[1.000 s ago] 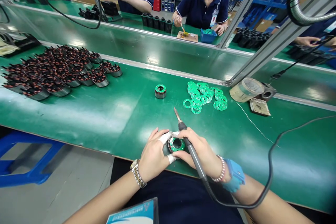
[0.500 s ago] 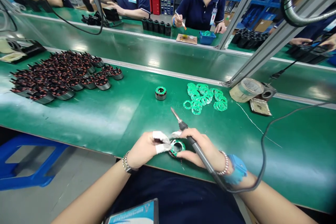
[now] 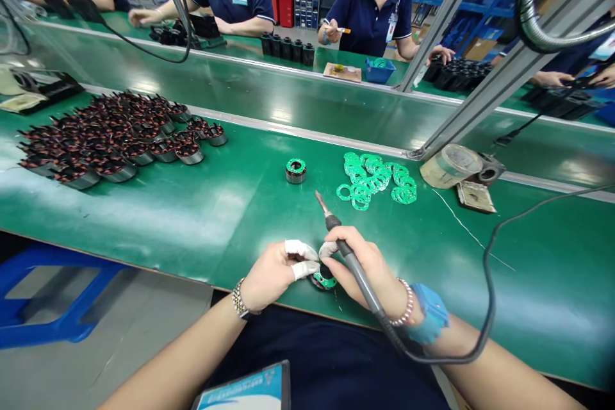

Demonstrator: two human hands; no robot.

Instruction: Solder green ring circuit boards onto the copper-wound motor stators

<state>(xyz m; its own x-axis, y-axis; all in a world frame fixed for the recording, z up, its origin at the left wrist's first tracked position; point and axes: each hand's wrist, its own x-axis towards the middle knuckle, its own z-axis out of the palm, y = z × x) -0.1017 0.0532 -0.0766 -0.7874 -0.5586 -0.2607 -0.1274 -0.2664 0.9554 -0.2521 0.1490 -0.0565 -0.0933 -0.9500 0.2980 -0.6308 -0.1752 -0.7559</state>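
Note:
My left hand (image 3: 273, 277), its fingertips in white finger cots, grips a wound motor stator (image 3: 324, 280) with a green ring-shaped circuit board on top. My fingers hide most of that board. My right hand (image 3: 361, 266) holds a soldering iron (image 3: 353, 262) like a pen, and one covered finger rests against the stator. The iron's bare metal tip (image 3: 321, 204) points away from me, above the green belt and clear of the stator. A blue wrist strap (image 3: 429, 314) circles my right wrist, and its black cord trails off to the right.
Another stator (image 3: 295, 170) with a green board stands ahead of my hands. Loose green rings (image 3: 375, 178) lie to its right, many wound stators (image 3: 115, 134) to the left. A tape roll (image 3: 451, 165) sits by a metal post. Co-workers (image 3: 369, 6) work across the belt.
The stator has turned in my hands, and my fingers now cover more of its green board. My right hand and the iron have shifted slightly upward. A co-worker's iron has lifted away from their work.

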